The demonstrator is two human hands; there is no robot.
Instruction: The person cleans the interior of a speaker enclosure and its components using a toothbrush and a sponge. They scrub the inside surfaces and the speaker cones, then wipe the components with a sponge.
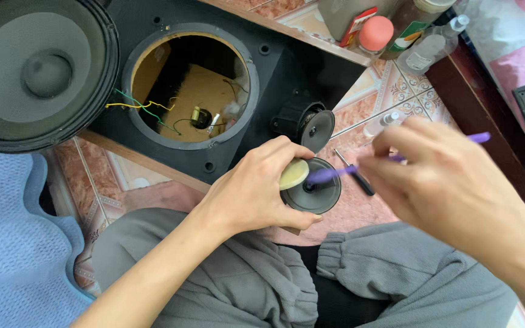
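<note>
My left hand (251, 189) grips a small round speaker driver (312, 194) with a dark cone, held above my lap; a cream-coloured disc (293, 174) sits under my thumb at its edge. My right hand (442, 176) is blurred and holds a thin purple tool (335, 173), its tip reaching the driver's centre. A second small black driver (308, 123) lies on the black speaker cabinet (287, 54) just behind.
A large woofer (37, 70) leans at the top left beside the cabinet's round opening (189, 88) with coloured wires inside. A screwdriver (353, 171) lies on the patterned tile floor. Bottles (423, 45) and a pink-capped jar (375, 33) stand at the top right. Blue cloth (7, 243) lies left.
</note>
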